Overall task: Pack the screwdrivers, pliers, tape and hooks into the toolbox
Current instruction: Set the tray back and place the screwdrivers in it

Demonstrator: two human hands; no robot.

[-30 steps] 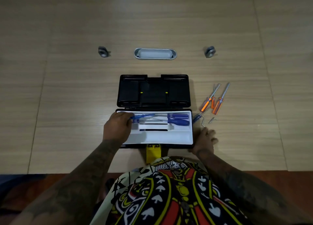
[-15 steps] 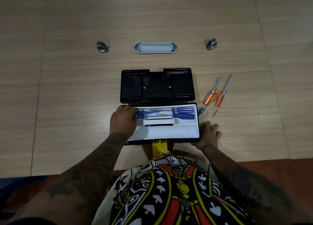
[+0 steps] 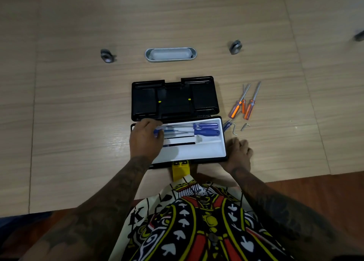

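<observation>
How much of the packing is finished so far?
Partly done. Two blue screwdrivers lie in the toolbox tray. The left hand is placing another blue one there; the right hand rests beside the box. Orange screwdrivers and hooks wait on the table. Pliers and tape aren't visible.

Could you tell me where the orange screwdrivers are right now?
In the head view, the orange screwdrivers lie on the table, right of the open toolbox, just beyond the hooks.

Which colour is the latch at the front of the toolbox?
Yellow. The latch shows best in the head view, below the toolbox front edge.
</observation>
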